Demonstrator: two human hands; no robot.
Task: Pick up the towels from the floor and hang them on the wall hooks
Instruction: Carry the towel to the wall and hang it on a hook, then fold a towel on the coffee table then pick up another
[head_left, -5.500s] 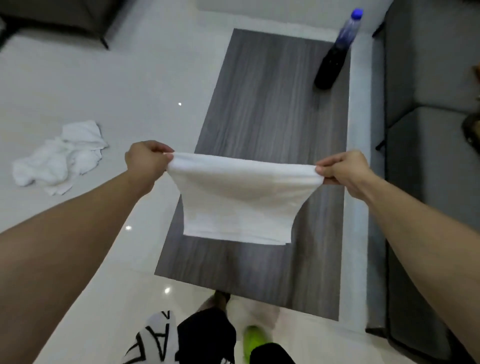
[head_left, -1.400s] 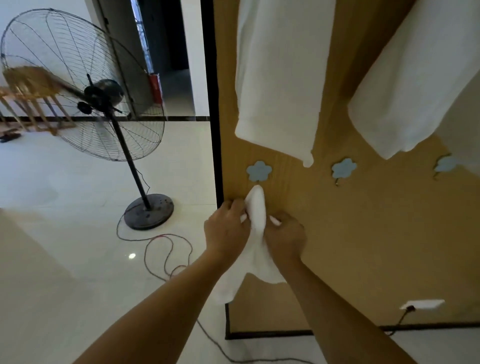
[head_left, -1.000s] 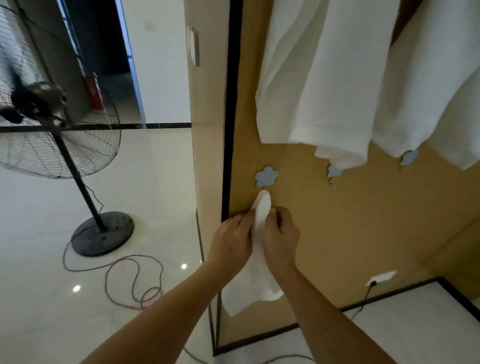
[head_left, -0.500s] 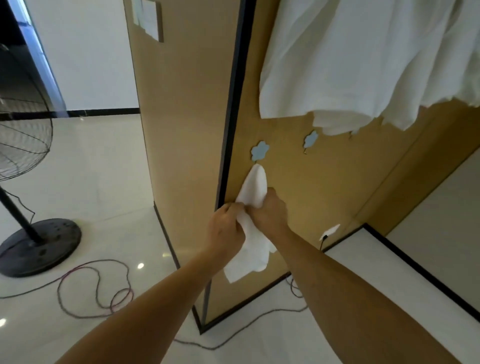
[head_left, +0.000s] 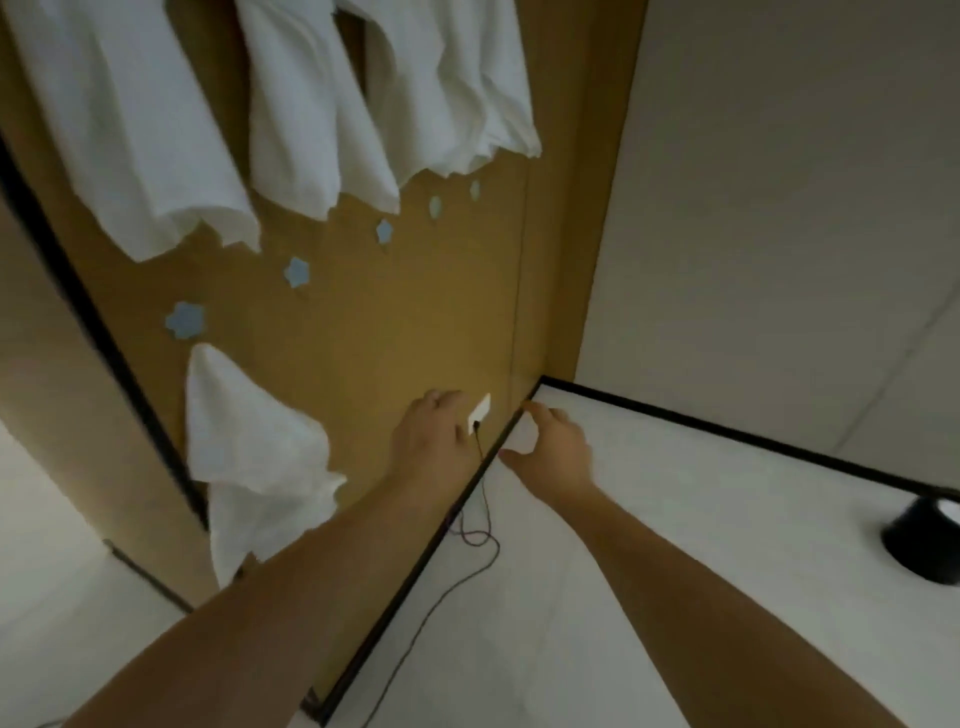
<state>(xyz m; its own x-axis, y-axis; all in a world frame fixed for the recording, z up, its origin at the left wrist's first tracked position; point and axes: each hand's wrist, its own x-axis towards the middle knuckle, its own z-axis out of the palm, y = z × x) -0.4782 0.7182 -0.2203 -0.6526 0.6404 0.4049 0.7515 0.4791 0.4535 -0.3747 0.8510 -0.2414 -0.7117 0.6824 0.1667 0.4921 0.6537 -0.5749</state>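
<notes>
Below the lowest blue hook (head_left: 185, 320), a small white towel (head_left: 249, 447) hangs against the brown wall panel (head_left: 415, 322), free of both hands. Larger towels (head_left: 311, 114) hang above. Left hand (head_left: 434, 441) and right hand (head_left: 550, 449) hover apart near a wall socket (head_left: 479, 413), fingers loosely curled, holding nothing.

upper towels (head_left: 291, 104) cropped, black object (head_left: 927, 540) cropped

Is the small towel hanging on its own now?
Yes: the small towel hangs below the blue hook; both hands are off it.
</notes>
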